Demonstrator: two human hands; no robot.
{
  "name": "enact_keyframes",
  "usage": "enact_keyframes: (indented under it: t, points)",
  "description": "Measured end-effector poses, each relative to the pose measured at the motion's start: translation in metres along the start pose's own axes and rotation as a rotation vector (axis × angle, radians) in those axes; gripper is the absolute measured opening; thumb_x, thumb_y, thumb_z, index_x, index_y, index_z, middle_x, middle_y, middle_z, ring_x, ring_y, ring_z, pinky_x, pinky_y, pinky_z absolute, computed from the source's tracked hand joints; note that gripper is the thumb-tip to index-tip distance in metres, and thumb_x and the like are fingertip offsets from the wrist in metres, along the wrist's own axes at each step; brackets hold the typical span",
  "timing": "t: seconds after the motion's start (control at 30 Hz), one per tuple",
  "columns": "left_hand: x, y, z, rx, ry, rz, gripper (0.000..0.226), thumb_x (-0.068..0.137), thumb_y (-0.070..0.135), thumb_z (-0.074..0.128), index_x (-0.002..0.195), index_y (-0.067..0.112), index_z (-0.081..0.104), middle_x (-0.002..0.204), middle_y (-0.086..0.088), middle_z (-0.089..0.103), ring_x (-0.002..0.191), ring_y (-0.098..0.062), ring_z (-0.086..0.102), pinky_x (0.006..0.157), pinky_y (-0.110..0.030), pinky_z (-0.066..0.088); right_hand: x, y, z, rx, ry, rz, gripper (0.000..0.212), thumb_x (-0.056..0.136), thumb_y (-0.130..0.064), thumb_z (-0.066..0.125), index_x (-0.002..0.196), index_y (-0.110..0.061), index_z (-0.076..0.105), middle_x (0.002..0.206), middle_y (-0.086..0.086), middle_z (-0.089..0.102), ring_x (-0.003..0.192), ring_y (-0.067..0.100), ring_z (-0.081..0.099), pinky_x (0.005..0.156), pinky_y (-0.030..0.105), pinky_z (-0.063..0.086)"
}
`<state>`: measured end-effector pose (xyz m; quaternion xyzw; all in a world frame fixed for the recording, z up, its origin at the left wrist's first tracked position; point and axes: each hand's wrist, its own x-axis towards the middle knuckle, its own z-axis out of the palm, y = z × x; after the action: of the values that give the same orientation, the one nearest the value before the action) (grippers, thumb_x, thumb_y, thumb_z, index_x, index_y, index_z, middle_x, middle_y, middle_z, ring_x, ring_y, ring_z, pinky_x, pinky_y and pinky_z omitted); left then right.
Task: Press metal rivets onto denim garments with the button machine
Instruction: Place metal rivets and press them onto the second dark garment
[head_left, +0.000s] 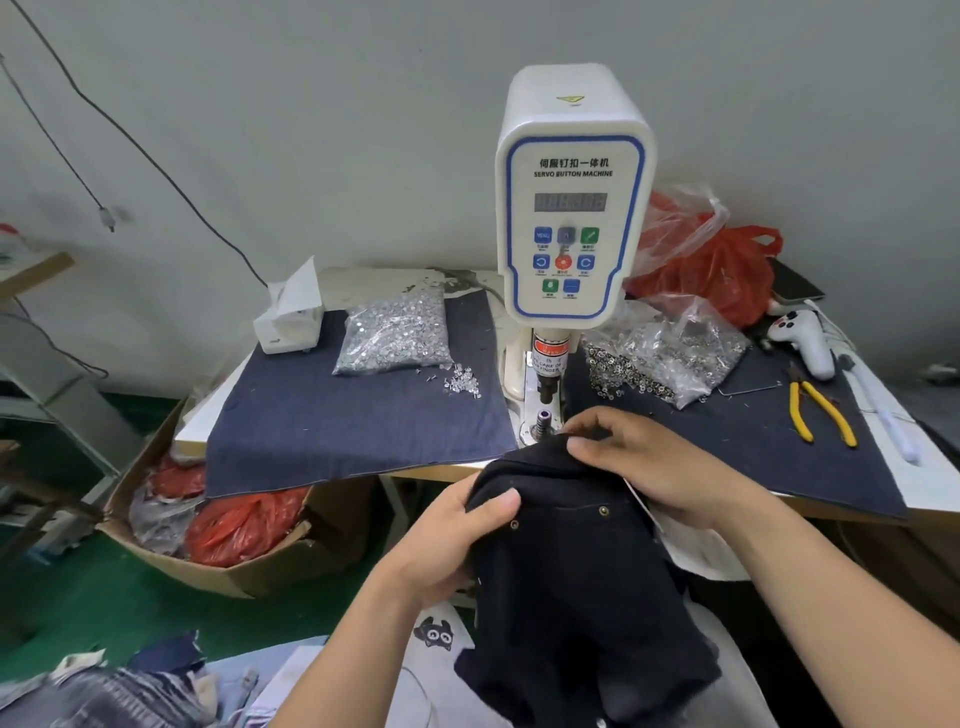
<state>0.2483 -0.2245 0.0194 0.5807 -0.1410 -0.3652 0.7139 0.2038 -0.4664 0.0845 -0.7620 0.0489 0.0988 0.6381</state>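
Tabletop edge: both hands (457, 530) grip garment (571, 561).

The dark denim garment (576, 561) runs out at the bottom edge of the picture, so its lower part is not seen. The fingers of the left hand (441, 535) go under the cloth and are hidden; only the thumb lies on top. The right hand (639, 457) covers the top edge of the garment, and the spot under the machine's (571, 208) press head is partly behind it. The digits on the display (570, 202) are too blurred to read. The small labels under the buttons (566, 260) are too small to read. The counter (311, 415) is cut off at the right.
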Motion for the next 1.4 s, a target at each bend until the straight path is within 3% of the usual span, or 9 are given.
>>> enact_keyframes:
  t: [0.13, 0.37, 0.57, 0.73, 0.83, 0.9, 1.17, 1.3, 1.4]
  points:
    - [0.008, 0.011, -0.002, -0.048, 0.048, -0.009, 0.041, 0.097, 0.035, 0.075, 0.135, 0.021, 0.070, 0.139, -0.016, 0.068, 0.130, -0.036, 0.065, 0.107, -0.047, 0.053, -0.004, 0.005, -0.014, -0.282, -0.113, -0.117, 0.051, 0.078, -0.059, 0.077, 0.119, -0.045, 0.050, 0.135, -0.006, 0.054, 0.127, 0.010, 0.055, 0.108, 0.031, 0.042]
    - [0.015, 0.027, -0.005, 0.060, 0.132, -0.002, 0.036, 0.097, 0.031, 0.070, 0.131, 0.017, 0.070, 0.132, -0.016, 0.072, 0.127, -0.037, 0.066, 0.114, -0.056, 0.048, -0.012, 0.020, 0.003, -0.661, -0.047, -0.320, 0.033, 0.068, -0.069, 0.071, 0.096, -0.052, 0.061, 0.135, -0.029, 0.029, 0.133, 0.000, 0.027, 0.113, 0.030, 0.026]
    - [0.016, 0.031, -0.007, 0.167, 0.195, 0.032, 0.025, 0.088, 0.033, 0.077, 0.112, 0.027, 0.072, 0.116, -0.009, 0.077, 0.111, -0.027, 0.073, 0.097, -0.042, 0.057, -0.014, 0.032, 0.000, -0.516, -0.162, -0.171, 0.024, 0.084, -0.054, 0.069, 0.097, -0.041, 0.055, 0.108, -0.019, 0.050, 0.098, 0.006, 0.053, 0.091, 0.028, 0.047]
    - [0.020, 0.033, -0.012, 0.369, 0.169, 0.093, 0.047, 0.090, 0.034, 0.073, 0.123, 0.052, 0.044, 0.118, 0.008, 0.071, 0.098, -0.015, 0.072, 0.098, -0.039, 0.057, -0.014, 0.032, -0.007, -0.516, -0.203, -0.145, 0.015, 0.102, -0.036, 0.060, 0.095, -0.041, 0.047, 0.087, -0.025, 0.053, 0.075, 0.000, 0.048, 0.074, 0.020, 0.045]
    - [0.020, 0.030, -0.009, 0.561, 0.200, 0.205, 0.051, 0.097, 0.032, 0.071, 0.128, 0.052, 0.036, 0.131, 0.023, 0.056, 0.099, -0.011, 0.071, 0.097, -0.027, 0.054, -0.015, 0.026, -0.006, -0.469, -0.181, -0.160, 0.018, 0.102, -0.030, 0.060, 0.093, -0.038, 0.048, 0.086, -0.023, 0.053, 0.074, 0.003, 0.047, 0.072, 0.018, 0.042]
    - [0.019, 0.024, -0.009, 0.550, 0.219, 0.298, 0.045, 0.097, 0.028, 0.071, 0.128, 0.045, 0.043, 0.132, 0.014, 0.056, 0.102, -0.007, 0.068, 0.094, -0.023, 0.052, -0.018, 0.021, -0.002, -0.397, -0.142, -0.187, 0.021, 0.100, -0.023, 0.064, 0.092, -0.038, 0.052, 0.085, -0.024, 0.056, 0.074, 0.003, 0.049, 0.071, 0.016, 0.042]
    - [0.010, 0.015, -0.016, 0.264, 0.209, 0.297, 0.046, 0.096, 0.027, 0.074, 0.135, 0.025, 0.050, 0.130, -0.001, 0.066, 0.119, -0.027, 0.068, 0.099, -0.042, 0.059, -0.026, 0.014, 0.004, -0.238, -0.026, -0.226, 0.041, 0.087, -0.003, 0.075, 0.105, -0.036, 0.059, 0.092, -0.027, 0.061, 0.075, 0.001, 0.055, 0.069, 0.017, 0.047]
    - [0.010, 0.014, -0.016, 0.359, 0.174, 0.361, 0.008, 0.101, 0.019, 0.065, 0.108, 0.020, 0.066, 0.138, 0.012, 0.060, 0.132, -0.015, 0.059, 0.100, -0.024, 0.052, -0.026, 0.014, 0.001, -0.361, -0.004, -0.258, 0.040, 0.090, -0.011, 0.073, 0.104, -0.046, 0.060, 0.100, -0.022, 0.059, 0.078, 0.003, 0.053, 0.075, 0.016, 0.046]
    - [0.012, 0.017, -0.012, 0.484, 0.112, 0.324, 0.026, 0.106, 0.010, 0.056, 0.097, 0.024, 0.076, 0.139, 0.019, 0.054, 0.134, -0.005, 0.055, 0.100, -0.015, 0.046, -0.023, 0.016, 0.000, -0.526, -0.022, -0.255, 0.034, 0.092, -0.018, 0.072, 0.104, -0.049, 0.064, 0.103, -0.014, 0.054, 0.083, 0.007, 0.053, 0.079, 0.013, 0.043]
